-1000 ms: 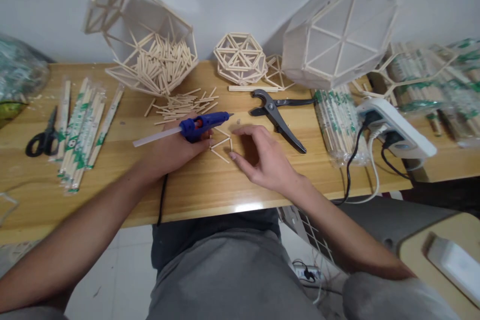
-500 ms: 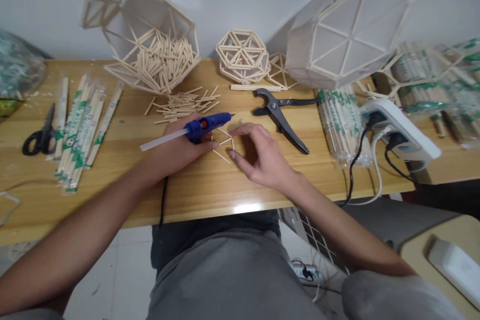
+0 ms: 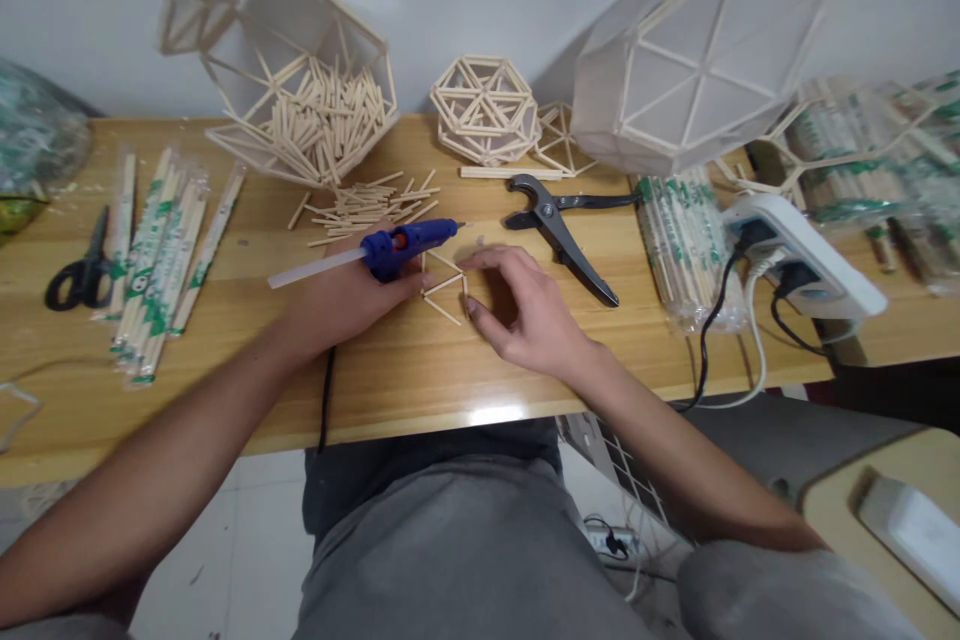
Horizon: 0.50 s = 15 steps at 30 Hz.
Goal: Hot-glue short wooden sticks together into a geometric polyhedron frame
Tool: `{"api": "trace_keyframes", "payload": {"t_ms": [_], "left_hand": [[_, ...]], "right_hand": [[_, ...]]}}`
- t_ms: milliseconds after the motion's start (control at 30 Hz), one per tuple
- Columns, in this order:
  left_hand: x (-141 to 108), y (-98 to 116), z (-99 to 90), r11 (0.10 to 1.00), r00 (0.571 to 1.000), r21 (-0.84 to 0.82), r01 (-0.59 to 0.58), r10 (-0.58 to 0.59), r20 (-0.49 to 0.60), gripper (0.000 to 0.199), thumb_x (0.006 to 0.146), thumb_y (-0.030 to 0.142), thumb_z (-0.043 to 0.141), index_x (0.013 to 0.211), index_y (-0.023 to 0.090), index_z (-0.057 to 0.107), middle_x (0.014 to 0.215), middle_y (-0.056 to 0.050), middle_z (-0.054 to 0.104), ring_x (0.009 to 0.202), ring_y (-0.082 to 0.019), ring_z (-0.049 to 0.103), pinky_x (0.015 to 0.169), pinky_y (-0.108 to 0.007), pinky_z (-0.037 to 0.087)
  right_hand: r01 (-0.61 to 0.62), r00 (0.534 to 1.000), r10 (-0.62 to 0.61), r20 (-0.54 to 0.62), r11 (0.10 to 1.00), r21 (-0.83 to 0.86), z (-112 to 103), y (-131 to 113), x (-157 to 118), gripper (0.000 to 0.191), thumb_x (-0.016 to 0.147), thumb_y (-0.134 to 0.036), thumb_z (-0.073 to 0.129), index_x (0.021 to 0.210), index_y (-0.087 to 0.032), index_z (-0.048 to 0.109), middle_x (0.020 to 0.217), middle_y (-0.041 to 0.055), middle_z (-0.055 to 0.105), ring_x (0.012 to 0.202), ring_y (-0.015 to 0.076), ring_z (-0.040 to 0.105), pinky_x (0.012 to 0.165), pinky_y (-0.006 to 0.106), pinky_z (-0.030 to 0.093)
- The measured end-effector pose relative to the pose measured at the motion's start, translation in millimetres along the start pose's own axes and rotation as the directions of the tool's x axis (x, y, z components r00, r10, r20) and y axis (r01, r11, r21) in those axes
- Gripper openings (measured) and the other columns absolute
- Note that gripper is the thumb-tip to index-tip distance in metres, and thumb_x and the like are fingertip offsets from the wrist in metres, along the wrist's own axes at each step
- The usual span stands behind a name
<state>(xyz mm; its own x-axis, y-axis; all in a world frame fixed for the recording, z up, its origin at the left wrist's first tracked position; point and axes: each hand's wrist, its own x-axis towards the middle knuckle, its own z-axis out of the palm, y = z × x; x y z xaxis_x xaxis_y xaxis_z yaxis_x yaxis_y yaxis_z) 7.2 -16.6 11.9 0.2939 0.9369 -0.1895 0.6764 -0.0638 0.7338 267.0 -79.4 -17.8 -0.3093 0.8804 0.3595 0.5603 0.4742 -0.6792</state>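
Observation:
My left hand [image 3: 341, 295] is wrapped round a blue glue gun [image 3: 405, 245], its tip pointing right and a clear glue stick jutting from its back. Its fingertips are beside a small frame of short wooden sticks [image 3: 444, 287] on the table. From the right, my right hand [image 3: 525, 310] reaches to the frame, thumb and fingers apart in a curve, their tips at the frame's right-hand stick. Behind the glue gun lies a loose pile of short sticks [image 3: 367, 205].
Black pliers [image 3: 562, 235] lie right of centre. Scissors [image 3: 81, 270] and wrapped chopsticks [image 3: 161, 265] are at left. A stick-filled frame [image 3: 322, 125], a small stick ball [image 3: 486, 110] and a large covered frame [image 3: 675, 80] stand behind. A power strip [image 3: 806, 255] sits right.
My left hand has shifted slightly left and up with the glue gun, its fingertips drawing back a little from the stick frame. My right hand has barely moved.

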Motion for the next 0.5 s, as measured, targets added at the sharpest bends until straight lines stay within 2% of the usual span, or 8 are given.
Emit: {"api": "trace_keyframes", "payload": {"t_ms": [100,233,400,500], "left_hand": [[6,-3,-13.1,1.000,0.998,0.001,0.012,-0.012,0.065,0.047,0.081,0.072,0.083,0.097,0.028,0.078,0.093,-0.001,0.081,0.098,-0.031,0.076,0.097,-0.043,0.062],[14,-11,-27.1,1.000,0.991,0.017,0.004,-0.006,0.130,0.049,0.075,0.074,0.085,0.089,0.028,0.077,0.089,0.000,0.080,0.090,-0.030,0.076,0.091,-0.042,0.061],[14,-15,-23.7,0.999,0.987,0.046,0.029,-0.035,0.154,0.050,0.073,0.076,0.086,0.089,0.029,0.077,0.089,-0.001,0.081,0.087,-0.030,0.077,0.086,-0.042,0.061],[14,-17,-21.7,0.998,0.985,0.043,0.041,-0.048,0.166,0.048,0.073,0.074,0.087,0.091,0.030,0.078,0.091,-0.002,0.082,0.089,-0.032,0.079,0.086,-0.044,0.061]], "right_hand": [[-0.002,1.000,0.002,0.005,1.000,0.021,-3,0,-2,0.042,0.098,-0.017,0.069,0.138,-0.027,0.062,0.137,0.0112,0.077,0.130,0.0343,0.073,0.115,0.059,0.060],[0.012,1.000,-0.012,0.003,1.000,0.018,-7,-3,-12,0.041,0.099,-0.017,0.070,0.138,-0.028,0.060,0.138,0.0109,0.077,0.130,0.0342,0.073,0.113,0.059,0.060],[-0.009,1.000,0.008,-0.017,0.999,-0.047,-2,-12,-29,0.034,0.102,-0.024,0.073,0.133,-0.029,0.060,0.123,0.0098,0.076,0.116,0.0343,0.073,0.104,0.058,0.060],[-0.018,0.999,0.016,-0.028,0.996,-0.092,6,-18,-35,0.035,0.102,-0.028,0.077,0.131,-0.028,0.059,0.121,0.0100,0.076,0.116,0.0352,0.069,0.105,0.058,0.058]]}}
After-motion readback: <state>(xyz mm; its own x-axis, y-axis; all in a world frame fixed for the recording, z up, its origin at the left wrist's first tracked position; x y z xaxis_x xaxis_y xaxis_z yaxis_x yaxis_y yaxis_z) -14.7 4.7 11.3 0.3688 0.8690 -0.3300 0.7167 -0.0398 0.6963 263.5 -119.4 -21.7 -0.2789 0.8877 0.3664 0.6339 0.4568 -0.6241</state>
